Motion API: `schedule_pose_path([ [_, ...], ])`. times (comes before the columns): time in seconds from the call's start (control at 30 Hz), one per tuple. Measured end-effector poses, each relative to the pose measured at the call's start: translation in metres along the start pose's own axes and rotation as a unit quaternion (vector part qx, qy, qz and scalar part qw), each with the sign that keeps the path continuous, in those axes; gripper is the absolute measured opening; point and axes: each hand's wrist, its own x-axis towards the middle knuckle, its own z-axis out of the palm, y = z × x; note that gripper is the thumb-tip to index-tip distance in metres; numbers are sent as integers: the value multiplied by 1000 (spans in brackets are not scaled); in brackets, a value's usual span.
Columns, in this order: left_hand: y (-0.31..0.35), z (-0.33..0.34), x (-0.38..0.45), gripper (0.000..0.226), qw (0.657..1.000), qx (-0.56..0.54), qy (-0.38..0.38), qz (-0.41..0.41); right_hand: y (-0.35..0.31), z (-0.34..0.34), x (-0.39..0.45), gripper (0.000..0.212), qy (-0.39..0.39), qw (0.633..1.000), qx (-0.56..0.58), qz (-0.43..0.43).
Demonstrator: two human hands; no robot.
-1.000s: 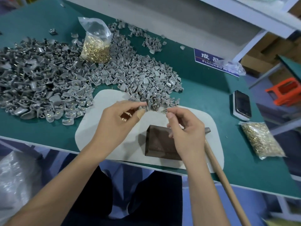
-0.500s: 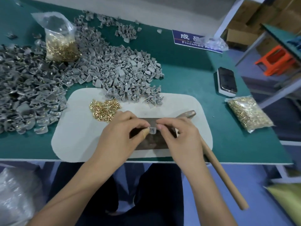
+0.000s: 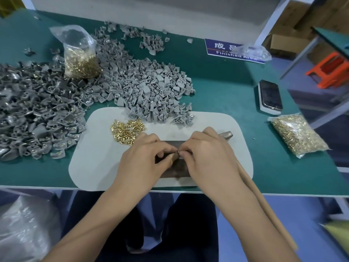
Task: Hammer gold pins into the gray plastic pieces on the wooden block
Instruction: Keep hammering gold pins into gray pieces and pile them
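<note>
My left hand (image 3: 145,157) and my right hand (image 3: 207,156) meet fingertip to fingertip over the dark wooden block (image 3: 175,170) on the white mat (image 3: 94,157). Between the fingertips a small gray plastic piece (image 3: 176,153) is pinched; most of it is hidden. My right hand also holds the hammer, whose metal head (image 3: 225,134) pokes out behind the hand and whose wooden handle (image 3: 264,208) runs under the wrist. A loose heap of gold pins (image 3: 126,130) lies on the mat left of the block. A large pile of gray plastic pieces (image 3: 147,87) spreads behind the mat.
A darker pile of pieces (image 3: 32,110) covers the left of the green table (image 3: 226,87). An open bag of gold pins (image 3: 81,57) stands among the piles, a sealed bag (image 3: 298,135) lies at the right, beside a phone (image 3: 270,95). The table's front edge runs just under my wrists.
Both hands came down from the pile's edge to the block and closed tighter over the small piece. The heap of gold pins came into sight as the hands moved.
</note>
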Motion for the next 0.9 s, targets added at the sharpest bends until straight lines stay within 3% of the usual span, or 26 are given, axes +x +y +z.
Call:
schedule_pose_path([
  [0.17,0,2,-1,11,1000,3,12,-5,-7,-6,6,17,-53,994,-91,-31],
  [0.33,0,2,-1,10,1000,0,13,-13,-10,-9,12,13,-71,990,-112,-38],
  [0.53,-1,2,-2,6,1000,6,9,-22,12,-5,6,11,-35,998,43,24],
  [0.9,-4,3,-4,7,1000,3,5,-26,16,2,1,11,-47,988,127,70],
])
